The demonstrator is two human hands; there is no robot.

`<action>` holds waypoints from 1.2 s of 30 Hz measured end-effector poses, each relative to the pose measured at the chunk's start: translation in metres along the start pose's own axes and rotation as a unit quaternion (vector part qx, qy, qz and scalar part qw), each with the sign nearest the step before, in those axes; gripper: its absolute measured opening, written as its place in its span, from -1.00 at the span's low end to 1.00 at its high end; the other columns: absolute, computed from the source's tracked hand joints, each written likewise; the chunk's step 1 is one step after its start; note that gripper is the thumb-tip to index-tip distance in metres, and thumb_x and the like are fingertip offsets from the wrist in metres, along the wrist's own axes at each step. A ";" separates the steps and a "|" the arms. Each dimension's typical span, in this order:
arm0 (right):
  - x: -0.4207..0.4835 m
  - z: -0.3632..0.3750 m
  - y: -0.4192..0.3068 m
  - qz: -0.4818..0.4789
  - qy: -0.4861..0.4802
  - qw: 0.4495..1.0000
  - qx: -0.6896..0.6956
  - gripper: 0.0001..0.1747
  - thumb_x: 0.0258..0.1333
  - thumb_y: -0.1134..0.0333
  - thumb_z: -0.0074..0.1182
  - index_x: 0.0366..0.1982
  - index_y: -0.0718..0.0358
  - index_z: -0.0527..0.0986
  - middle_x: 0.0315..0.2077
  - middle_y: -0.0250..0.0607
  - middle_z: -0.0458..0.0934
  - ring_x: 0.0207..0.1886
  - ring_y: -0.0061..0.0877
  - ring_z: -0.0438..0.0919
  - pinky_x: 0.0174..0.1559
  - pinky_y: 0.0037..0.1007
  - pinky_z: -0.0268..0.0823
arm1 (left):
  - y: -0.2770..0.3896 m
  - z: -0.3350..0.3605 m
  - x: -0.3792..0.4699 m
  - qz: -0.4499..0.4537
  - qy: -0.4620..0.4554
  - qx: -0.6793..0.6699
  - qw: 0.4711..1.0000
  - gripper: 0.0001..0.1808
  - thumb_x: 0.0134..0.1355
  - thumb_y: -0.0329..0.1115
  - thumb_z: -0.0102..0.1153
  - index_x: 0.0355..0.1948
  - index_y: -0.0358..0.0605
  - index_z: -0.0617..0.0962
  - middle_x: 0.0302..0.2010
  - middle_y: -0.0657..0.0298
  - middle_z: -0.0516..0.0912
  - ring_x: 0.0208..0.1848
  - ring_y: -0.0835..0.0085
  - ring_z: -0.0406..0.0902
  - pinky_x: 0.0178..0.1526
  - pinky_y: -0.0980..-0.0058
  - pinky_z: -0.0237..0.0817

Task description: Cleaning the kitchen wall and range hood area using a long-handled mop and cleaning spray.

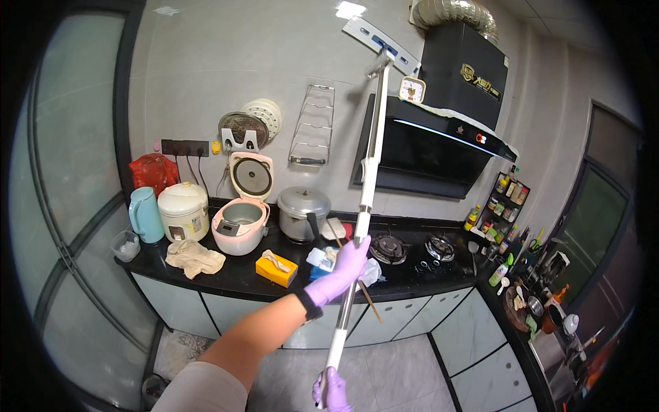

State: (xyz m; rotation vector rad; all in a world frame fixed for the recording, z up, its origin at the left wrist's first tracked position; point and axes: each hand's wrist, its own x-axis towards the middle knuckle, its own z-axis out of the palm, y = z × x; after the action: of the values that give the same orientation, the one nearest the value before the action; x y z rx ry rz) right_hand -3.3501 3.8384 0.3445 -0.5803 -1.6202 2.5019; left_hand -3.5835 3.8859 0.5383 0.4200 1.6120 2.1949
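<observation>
A flat mop's white and metal pole (366, 190) runs steeply up the middle of the view. My left hand (340, 270), in a purple glove, is closed around its middle, above the counter's front edge. Lower down, my right hand (332, 389), gloved alike, grips the white lower end. The mop's flat rectangular head (382, 45) is raised by the tiled wall, left of the range hood's black duct cover (463, 72). Whether the head touches the wall I cannot tell. A small square clock (412, 90) stands on the hood just below the head.
Along the black counter (242, 280) stand a blue kettle (146, 215), two rice cookers, a pressure cooker (304, 211) and a yellow tissue pack (276, 269). A gas hob (389, 249) lies under the hood. A wire rack (311, 126) hangs on the wall. Bottles and utensils crowd the right side.
</observation>
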 end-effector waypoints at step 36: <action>-0.077 0.198 -0.028 0.142 -0.225 0.925 0.271 -0.48 0.10 -0.21 -0.40 -0.62 0.05 0.26 -0.85 -0.46 0.13 -0.86 -0.61 0.09 -0.82 -0.57 -0.09 | 0.103 -0.108 -0.058 0.023 -0.011 0.177 0.984 -0.84 0.20 -0.24 -0.12 -0.40 -0.08 0.30 -0.72 0.42 0.21 -0.86 0.66 0.06 -0.85 0.63 -0.07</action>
State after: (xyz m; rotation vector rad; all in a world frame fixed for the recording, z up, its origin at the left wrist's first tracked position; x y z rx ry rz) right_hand -3.3553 3.6587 0.4607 -0.1839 -0.8761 3.2963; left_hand -3.5949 3.7403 0.6044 0.5827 2.0027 1.9249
